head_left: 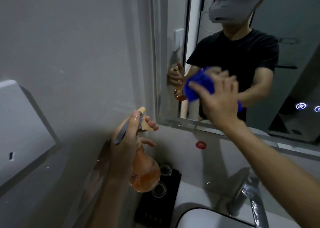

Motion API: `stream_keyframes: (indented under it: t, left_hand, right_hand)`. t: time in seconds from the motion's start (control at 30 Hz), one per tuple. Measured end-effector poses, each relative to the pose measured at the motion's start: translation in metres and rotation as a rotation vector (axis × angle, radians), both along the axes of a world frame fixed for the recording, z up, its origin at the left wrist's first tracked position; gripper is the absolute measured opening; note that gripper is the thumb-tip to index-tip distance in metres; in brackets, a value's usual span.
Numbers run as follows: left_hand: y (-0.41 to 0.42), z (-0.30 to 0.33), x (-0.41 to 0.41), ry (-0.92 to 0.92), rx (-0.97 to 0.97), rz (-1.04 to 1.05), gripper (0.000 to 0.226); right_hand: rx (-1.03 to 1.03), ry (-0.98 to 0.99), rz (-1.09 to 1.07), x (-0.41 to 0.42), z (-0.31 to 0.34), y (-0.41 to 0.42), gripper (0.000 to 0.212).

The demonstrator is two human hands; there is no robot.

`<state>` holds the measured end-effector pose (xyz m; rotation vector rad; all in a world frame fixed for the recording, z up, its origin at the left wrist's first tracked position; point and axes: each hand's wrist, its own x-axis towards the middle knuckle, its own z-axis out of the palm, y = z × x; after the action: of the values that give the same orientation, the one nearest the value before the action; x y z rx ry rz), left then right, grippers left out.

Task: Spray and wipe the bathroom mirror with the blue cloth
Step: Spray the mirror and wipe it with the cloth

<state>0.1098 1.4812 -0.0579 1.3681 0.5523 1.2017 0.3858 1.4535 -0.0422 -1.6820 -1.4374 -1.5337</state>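
Note:
My right hand [218, 97] presses a crumpled blue cloth [199, 87] flat against the lower left part of the bathroom mirror [285, 37], fingers spread over it. My left hand [128, 134] holds an amber spray bottle [145, 174] by its neck, low and left of the mirror, near the grey wall. The bottle's tan nozzle [142, 110] points up toward the mirror's left edge. The mirror reflects a person in a black shirt, the bottle and the cloth.
Below the mirror lie a white basin [207, 217] and a chrome tap [252, 198]. A black tray [159, 201] with small glass jars sits left of the basin. A white wall box [20, 123] juts out at left. Lit touch icons [301, 106] glow on the mirror's lower right.

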Motion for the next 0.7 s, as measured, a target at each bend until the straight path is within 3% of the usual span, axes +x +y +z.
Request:
stream_keyframes:
  t: [0.13, 0.23, 0.37, 0.43, 0.57, 0.7]
  left_hand:
    - [-0.001, 0.001, 0.001, -0.021, -0.028, -0.005, 0.044]
    - [-0.006, 0.000, 0.002, -0.053, -0.030, 0.012, 0.047]
    - [-0.004, 0.002, 0.000, -0.060, -0.076, -0.010, 0.059]
    - [-0.004, 0.003, -0.003, -0.066, -0.101, -0.038, 0.065]
    - [-0.021, 0.005, 0.002, -0.114, -0.128, -0.054, 0.060]
    - [-0.050, 0.005, 0.022, -0.100, -0.127, -0.094, 0.059]
  right_hand:
    - [0.208, 0.160, -0.012, -0.016, 0.069, 0.021, 0.037]
    - [0.178, 0.145, -0.013, -0.035, 0.065, 0.050, 0.034]
    - [-0.258, -0.009, 0.116, -0.059, 0.013, 0.064, 0.038]
    - [-0.478, 0.033, 0.162, -0.066, -0.026, 0.052, 0.039]
    - [-0.588, 0.610, 0.277, -0.068, -0.102, -0.006, 0.041]
    - [-0.355, 1.203, 0.533, -0.079, -0.123, -0.076, 0.040]
